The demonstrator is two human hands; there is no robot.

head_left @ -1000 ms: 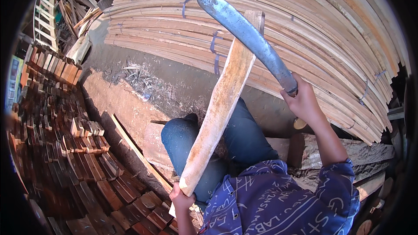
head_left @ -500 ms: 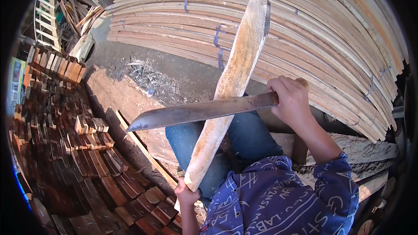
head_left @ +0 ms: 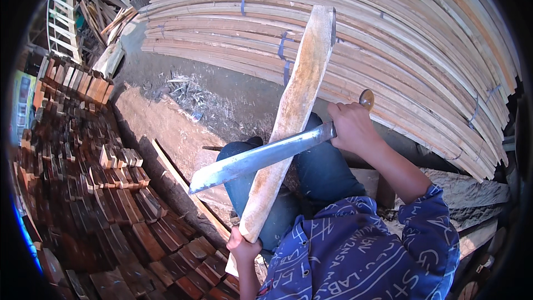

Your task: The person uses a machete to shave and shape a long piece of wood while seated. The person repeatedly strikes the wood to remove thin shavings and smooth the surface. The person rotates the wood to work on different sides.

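My right hand (head_left: 355, 126) is wrapped round the wooden handle of a machete (head_left: 261, 156); the round handle butt shows past my fist. Its broad steel blade points left and slants downward, crossing over a long, rough-hewn wooden billet (head_left: 297, 97). From this view I cannot tell whether the blade touches the wood. The billet is pale with a brown streak along its face and stands tilted, its upper end leaning away from me. My left hand (head_left: 243, 244) grips the billet's lower end beside my knee, fingers closed round it.
Bundles of long thin wooden strips (head_left: 222, 28), bound with blue ties, lie across the far side. Stacked short wood blocks (head_left: 111, 205) fill the left. Wood shavings (head_left: 194, 97) litter the ground ahead. A narrow plank (head_left: 186, 186) lies beside the stack; rough timber (head_left: 455, 194) sits at the right.
The machete has turned in my right hand, its tip lower and further right, its blade catching more light. My right hand has dropped slightly leftward. The billet's upper end has shifted a little left.
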